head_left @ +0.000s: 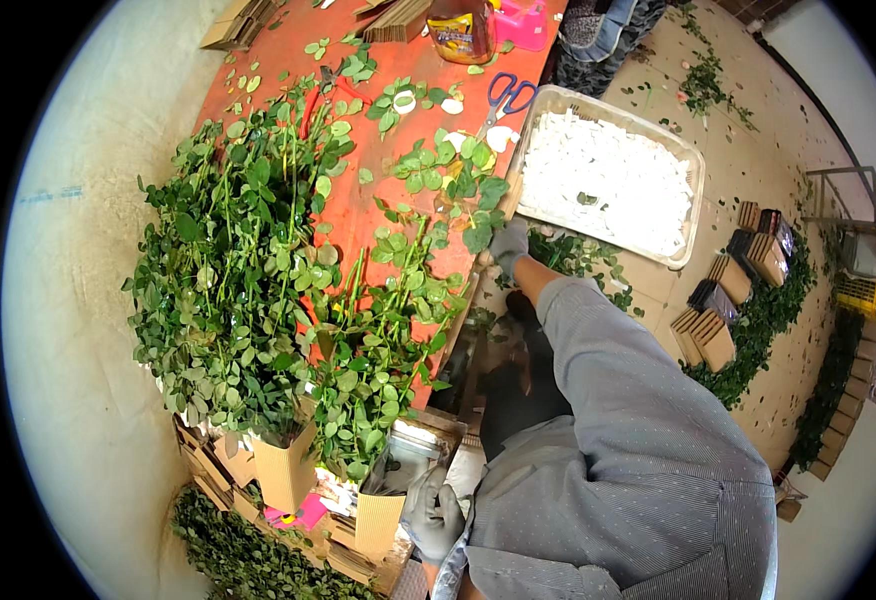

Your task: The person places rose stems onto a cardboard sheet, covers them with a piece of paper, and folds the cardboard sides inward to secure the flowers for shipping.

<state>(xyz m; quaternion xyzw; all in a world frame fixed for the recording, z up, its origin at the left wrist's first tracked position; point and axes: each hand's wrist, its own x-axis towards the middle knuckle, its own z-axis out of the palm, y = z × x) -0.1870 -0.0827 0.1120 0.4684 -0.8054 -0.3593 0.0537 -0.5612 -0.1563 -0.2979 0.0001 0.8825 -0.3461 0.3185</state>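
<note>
My left hand (433,514), in a grey glove, is low in the picture with its fingers curled. Whatever it may hold is hidden. Just left of it is a piece of corrugated cardboard (379,522), and a grey-lined box (405,465) lies above it. My right hand (509,246), also grey-gloved, is at the right edge of the red table (360,215), close to cut leafy sprigs (476,225); its fingers cannot be made out. Green leafy rose stems (238,260) stand bunched on the left of the table, and a smaller bunch (378,345) stands nearer me.
Right of the table is a clear tray (700,200) of small white pieces. Blue-handled scissors (503,98) and a brown-liquid bottle (461,35) lie beyond. Cardboard-wrapped bundles (723,285) and scattered leaves cover the floor at right. More greenery (248,555) is at lower left.
</note>
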